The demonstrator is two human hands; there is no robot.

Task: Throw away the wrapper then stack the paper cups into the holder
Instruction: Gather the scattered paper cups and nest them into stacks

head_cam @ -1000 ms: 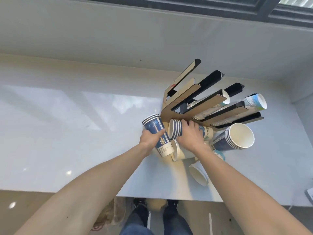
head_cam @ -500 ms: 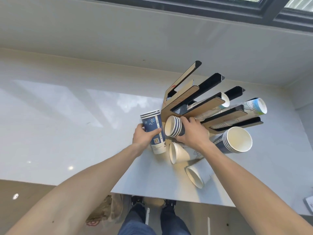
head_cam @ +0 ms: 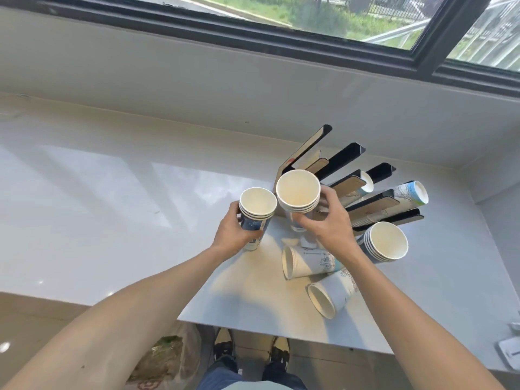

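Observation:
My left hand (head_cam: 235, 232) grips a small stack of blue-printed paper cups (head_cam: 257, 212), held upright with the mouths up. Just to its right, my right hand (head_cam: 329, 223) holds a second stack of cups (head_cam: 298, 192), also mouth up, in front of the cardboard-and-black cup holder (head_cam: 346, 161). The holder's slanted slots carry rows of cups, among them a long white-and-blue row (head_cam: 408, 195). Two white cups lie on their sides on the counter, one (head_cam: 305, 261) under my right wrist, the other (head_cam: 329, 295) nearer the front edge. Another stack (head_cam: 384, 244) lies on its side at the right.
The white counter (head_cam: 112, 215) runs to a low wall under a window. A plastic bag with rubbish (head_cam: 166, 358) sits on the floor below the counter's front edge, left of my shoes. A white object (head_cam: 510, 351) lies at the far right edge.
Both hands have lifted their cup stacks and turned them from lying sideways to upright, mouths up. The view has tilted up, so the window shows.

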